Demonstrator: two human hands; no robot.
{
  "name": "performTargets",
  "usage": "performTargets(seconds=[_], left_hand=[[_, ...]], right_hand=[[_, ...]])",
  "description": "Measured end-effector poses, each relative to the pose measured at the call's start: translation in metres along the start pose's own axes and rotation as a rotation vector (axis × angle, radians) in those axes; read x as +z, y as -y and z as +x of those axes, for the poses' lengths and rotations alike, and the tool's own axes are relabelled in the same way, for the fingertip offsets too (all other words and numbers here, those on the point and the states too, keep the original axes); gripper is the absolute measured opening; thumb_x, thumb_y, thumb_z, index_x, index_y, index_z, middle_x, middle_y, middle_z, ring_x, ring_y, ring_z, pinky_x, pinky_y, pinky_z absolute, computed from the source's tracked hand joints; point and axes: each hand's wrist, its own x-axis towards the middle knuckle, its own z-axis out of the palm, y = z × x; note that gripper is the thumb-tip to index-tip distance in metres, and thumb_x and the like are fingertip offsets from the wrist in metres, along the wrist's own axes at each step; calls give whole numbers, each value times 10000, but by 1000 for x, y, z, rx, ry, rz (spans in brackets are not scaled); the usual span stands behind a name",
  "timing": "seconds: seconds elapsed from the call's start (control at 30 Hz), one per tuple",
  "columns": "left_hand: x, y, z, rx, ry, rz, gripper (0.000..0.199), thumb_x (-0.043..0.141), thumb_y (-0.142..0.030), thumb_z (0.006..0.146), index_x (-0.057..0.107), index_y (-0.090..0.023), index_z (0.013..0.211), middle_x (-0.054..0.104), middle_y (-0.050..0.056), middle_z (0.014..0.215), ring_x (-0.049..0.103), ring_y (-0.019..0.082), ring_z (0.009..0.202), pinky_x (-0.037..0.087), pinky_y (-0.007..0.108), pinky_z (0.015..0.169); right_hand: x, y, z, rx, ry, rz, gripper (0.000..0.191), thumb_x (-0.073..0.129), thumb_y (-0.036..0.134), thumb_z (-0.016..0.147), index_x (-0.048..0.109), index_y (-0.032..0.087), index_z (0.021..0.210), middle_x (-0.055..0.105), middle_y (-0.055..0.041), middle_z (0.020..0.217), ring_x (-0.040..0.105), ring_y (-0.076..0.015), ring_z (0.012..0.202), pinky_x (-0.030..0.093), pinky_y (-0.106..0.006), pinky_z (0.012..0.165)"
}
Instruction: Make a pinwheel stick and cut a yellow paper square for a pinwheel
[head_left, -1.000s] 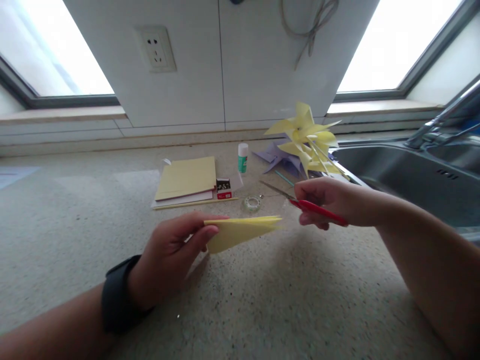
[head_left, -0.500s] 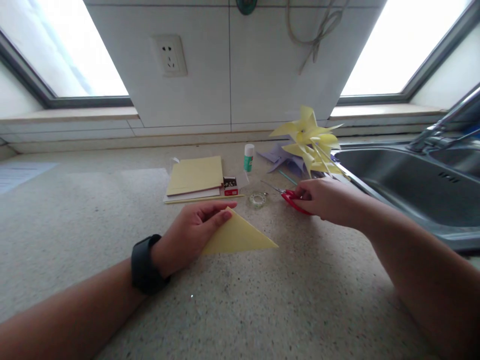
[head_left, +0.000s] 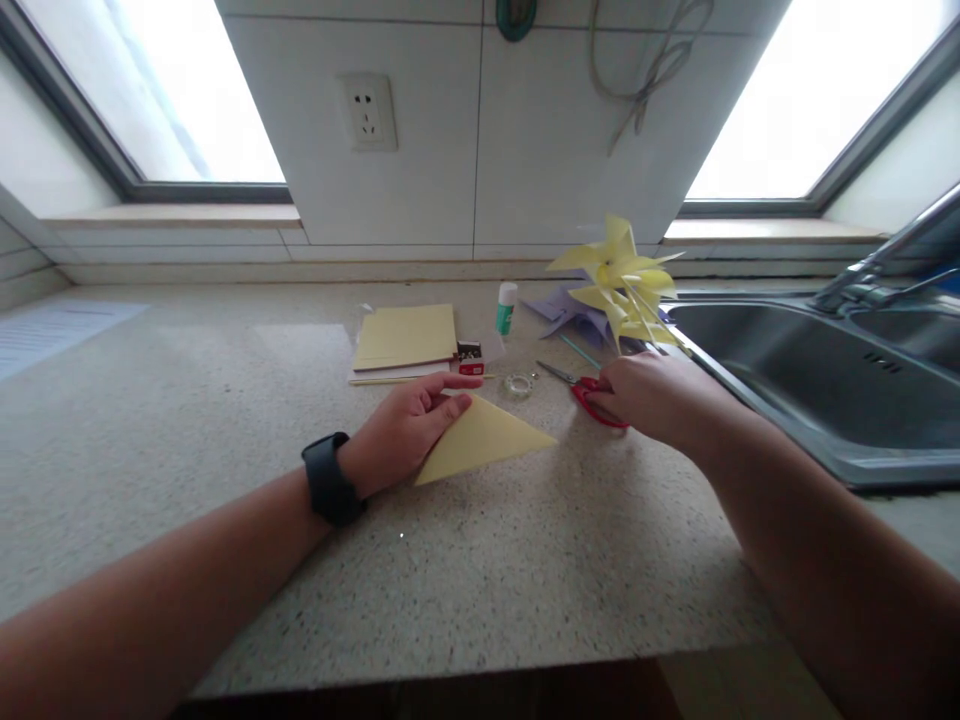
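A folded yellow paper triangle (head_left: pixel 484 440) is gripped at its upper left edge by my left hand (head_left: pixel 412 430), thumb on top; its sharp corner points right. My right hand (head_left: pixel 652 400) is closed round the red handles of a pair of scissors (head_left: pixel 581 390), whose blades point to the upper left, low over the counter. Between the hands, a little farther back, lies a roll of clear tape (head_left: pixel 518 385). Yellow paper pinwheels (head_left: pixel 619 275) and a purple pinwheel (head_left: pixel 574 310) lie just beyond my right hand.
Behind my left hand are a stack of yellow paper (head_left: pixel 405 337), a small red box of pins (head_left: pixel 471 360) and a glue stick (head_left: pixel 505 308). A steel sink (head_left: pixel 780 370) borders the counter on the right. A printed sheet (head_left: pixel 67 330) lies far left.
The paper triangle has tilted, its right corner rising. The scissors' blades show more broadly, with my right hand still on the handles. The view has shifted, bringing the counter's front edge into sight.
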Motion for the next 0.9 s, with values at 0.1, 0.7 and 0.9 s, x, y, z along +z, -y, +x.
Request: performTargets(seconds=[0.1, 0.7, 0.9], left_hand=[[1, -2, -1, 13, -28, 1, 307, 587, -336, 960, 638, -180, 1219, 703, 55, 972, 600, 126, 748, 465, 222, 609], [2, 2, -4, 34, -42, -52, 318, 704, -384, 879, 578, -162, 1069, 729, 67, 949, 674, 153, 791, 530, 257, 668], [13, -6, -9, 135, -96, 74, 281, 689, -449, 882, 707, -169, 896, 709, 36, 826, 599, 138, 689, 459, 260, 612]], right_hand=[[-3, 3, -1, 55, -15, -108, 388, 600, 473, 806, 630, 183, 549, 525, -73, 535, 372, -128, 475, 240, -338, 521], [-3, 50, -12, -168, -263, 403, 264, 586, 421, 886, 666, 178, 821, 627, -31, 699, 499, -143, 614, 358, -302, 596], [5, 85, -17, -351, -193, 716, 286, 633, 442, 892, 687, 162, 895, 645, -17, 750, 531, -123, 657, 407, -273, 609]])
